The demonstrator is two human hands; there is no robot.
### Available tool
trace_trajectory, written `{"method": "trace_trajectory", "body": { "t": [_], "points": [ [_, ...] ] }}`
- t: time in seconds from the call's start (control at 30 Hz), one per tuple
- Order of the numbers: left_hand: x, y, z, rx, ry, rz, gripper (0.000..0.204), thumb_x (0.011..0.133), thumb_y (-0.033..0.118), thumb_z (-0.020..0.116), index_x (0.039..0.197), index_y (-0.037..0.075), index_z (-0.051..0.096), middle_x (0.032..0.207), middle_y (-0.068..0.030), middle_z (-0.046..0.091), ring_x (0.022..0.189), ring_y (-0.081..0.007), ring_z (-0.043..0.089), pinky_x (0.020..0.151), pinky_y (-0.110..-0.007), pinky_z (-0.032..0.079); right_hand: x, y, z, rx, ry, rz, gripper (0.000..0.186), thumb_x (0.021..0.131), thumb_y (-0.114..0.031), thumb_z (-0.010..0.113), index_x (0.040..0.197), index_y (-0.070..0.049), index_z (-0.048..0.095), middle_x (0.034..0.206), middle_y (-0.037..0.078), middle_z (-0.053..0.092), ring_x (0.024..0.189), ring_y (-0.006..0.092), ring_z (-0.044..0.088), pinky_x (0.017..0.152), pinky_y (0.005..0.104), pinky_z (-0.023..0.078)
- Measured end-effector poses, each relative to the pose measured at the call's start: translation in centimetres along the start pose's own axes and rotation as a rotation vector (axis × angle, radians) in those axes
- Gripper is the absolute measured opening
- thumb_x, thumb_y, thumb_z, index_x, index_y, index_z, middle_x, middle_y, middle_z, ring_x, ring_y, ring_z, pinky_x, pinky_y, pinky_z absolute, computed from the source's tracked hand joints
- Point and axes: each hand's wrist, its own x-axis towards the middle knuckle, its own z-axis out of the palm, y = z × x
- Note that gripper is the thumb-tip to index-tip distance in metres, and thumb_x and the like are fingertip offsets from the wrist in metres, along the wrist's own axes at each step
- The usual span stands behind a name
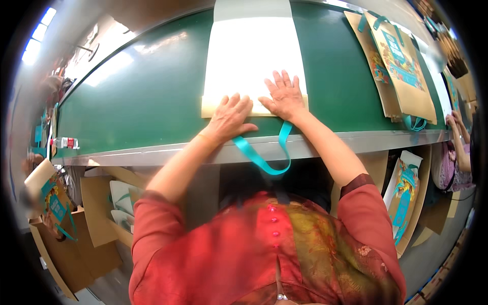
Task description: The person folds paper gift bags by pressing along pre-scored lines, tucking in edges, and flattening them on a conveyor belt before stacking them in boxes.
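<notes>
Green tabletop (152,109) is bearing the white paper sheet (256,56) before us, its tan near edge (260,108) we are pressing with left hand (231,120) and right hand (287,99), fingers outstretched, gripping nothing, turquoise ribbon (252,156) seemingly placed, shaping like the printed bags (399,66) apparently remaining.

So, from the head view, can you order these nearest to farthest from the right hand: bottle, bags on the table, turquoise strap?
1. Turquoise strap: by the right hand, looping over the table's near edge.
2. Paper bags: on the table's right side.
3. Bottle: at the table's left end.
</notes>
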Motion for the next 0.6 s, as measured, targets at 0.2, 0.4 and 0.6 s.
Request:
{"method": "trace_trajectory", "body": {
  "t": [0.2, 0.4, 0.6],
  "points": [
    [1.3, -1.1, -0.2, 0.144, -0.178, 0.113, 0.035, 0.084, 0.023, 0.057, 0.112, 0.005, 0.049, 0.096, -0.0075, 0.053, 0.089, -0.0270, 0.056, 0.080, -0.037, 0.048, 1.4, 1.6, -3.1, 0.284, -0.189, -0.042, 0.059, 0.087, -0.047, 0.050, 0.131, -0.008, 0.048, 0.141, 0.022, 0.038, 0.135, 0.0394, 0.028, 0.108, 0.0559, 0.024],
    [4.5, 1.2, -5.7, 0.173, -0.425, 0.111, 0.025, 0.088, 0.012, 0.045, 0.112, 0.006, 0.047, 0.091, -0.0082, 0.056, 0.083, -0.0237, 0.062, 0.072, -0.036, 0.051, -0.3, 11.5, -5.1, 0.479, 0.213, 0.140, 0.053, 0.079, -0.013, 0.059, 0.131, -0.004, 0.047, 0.130, 0.019, 0.052, 0.123, 0.0361, 0.046, 0.103, 0.0396, 0.039],
    [0.7, 3.8, -12.1, 0.037, -0.301, 0.140, 0.032, 0.082, 0.003, 0.052, 0.114, 0.005, 0.048, 0.091, -0.0088, 0.057, 0.082, -0.0254, 0.061, 0.070, -0.037, 0.050, -5.0, 11.4, -7.2, 0.188, 0.281, -0.285, 0.063, 0.066, 0.004, 0.063, 0.126, -0.006, 0.050, 0.130, 0.014, 0.052, 0.125, 0.0333, 0.045, 0.102, 0.0390, 0.041]
  ]
}}
